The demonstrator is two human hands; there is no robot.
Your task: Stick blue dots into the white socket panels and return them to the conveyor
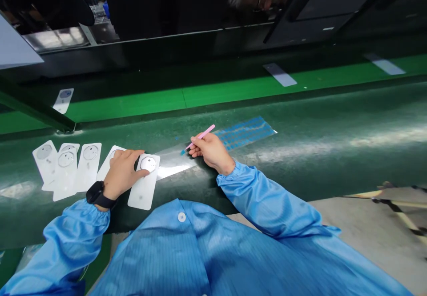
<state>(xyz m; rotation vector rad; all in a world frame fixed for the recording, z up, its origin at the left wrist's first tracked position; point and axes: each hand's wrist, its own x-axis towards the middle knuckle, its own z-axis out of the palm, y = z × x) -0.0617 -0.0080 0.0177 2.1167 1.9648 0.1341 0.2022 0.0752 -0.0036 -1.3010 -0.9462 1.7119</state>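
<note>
We are bent over a green table (300, 154), with our left hand (122, 174) on a white card (144, 190) that carries a round silver-grey disc (148, 164) near its upper end. The left fingers (133, 154) curl closed over the card's top edge, and the thumb lies across it just below the disc, so the hand seems to grip the card. A black wristwatch (96, 195) sits on that wrist. Just left of the hand, four similar white cards (88, 167) lie in a loose, overlapping row on the table. Our right hand (210, 151) holds pink tweezers (202, 137) in a narrow pinch, with the tips pointing down and left; a speck of blue shows there, too small to identify. Between the hands lies a clear film (173, 165), and just beyond the right hand is a blue printed sheet (245, 132). Our blue smock sleeves (256, 194) are gathered at the cuffs, and another white card (63, 100) lies farther off on a bright green strip (133, 100).
</note>
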